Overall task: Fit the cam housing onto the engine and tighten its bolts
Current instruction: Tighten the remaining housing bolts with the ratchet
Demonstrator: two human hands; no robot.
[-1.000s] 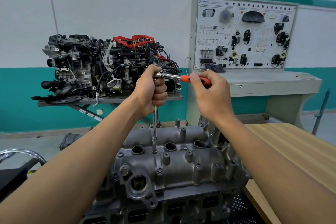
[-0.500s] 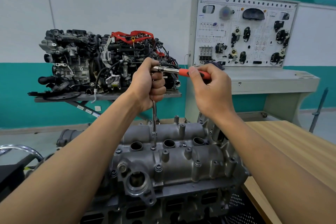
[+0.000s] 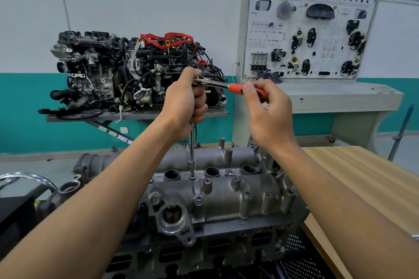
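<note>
The grey cast cam housing (image 3: 229,190) sits on top of the engine (image 3: 204,249) in front of me. A ratchet with a long chrome extension (image 3: 191,154) stands upright, its socket on a bolt (image 3: 192,178) in the housing's middle row. My left hand (image 3: 184,103) grips the top of the extension just under the ratchet head. My right hand (image 3: 267,113) holds the ratchet's red handle (image 3: 247,90), which points to the right.
A wooden table (image 3: 362,179) lies to the right of the engine. Against the wall stand a complete engine on a stand (image 3: 131,70) and a training panel with car parts (image 3: 310,34). A chrome bar (image 3: 27,176) curves at the left.
The ratchet stays on the same bolt and both grips hold. The handle's far end and my right hand sit slightly nearer to me than before; my head shifted a little.
</note>
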